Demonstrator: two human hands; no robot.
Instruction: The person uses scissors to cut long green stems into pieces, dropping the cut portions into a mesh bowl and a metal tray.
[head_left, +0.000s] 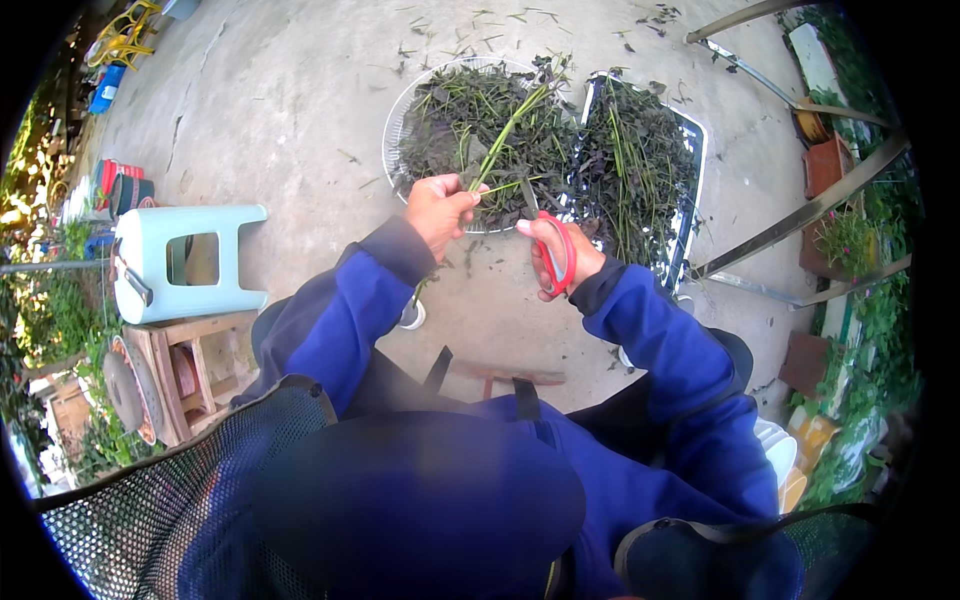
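Observation:
Pinched in my left hand (444, 211) are several long green plant stems (510, 135), dark leaves at their far tips. One thinner stem sticks out sideways from the fingers toward the scissors. My right hand (566, 251) grips red-handled scissors (556, 255), their blades pointing away from me beside that stem. Whether the blades touch it I cannot tell. Beyond both hands lies a round, clear plastic tray (391, 135) heaped with dark leafy cuttings (450, 112). Against its right side sits a dark rectangular tray (699, 172) with longer stems and leaves (630, 165).
Cut bits of stem (487, 37) litter the concrete floor (300, 112). At left, a pale blue plastic stool (180, 262) carries a dark-handled tool (135, 281), near a wooden stool (169, 352). Metal frame bars (802, 210) slant across the right, before flowerpots (829, 165).

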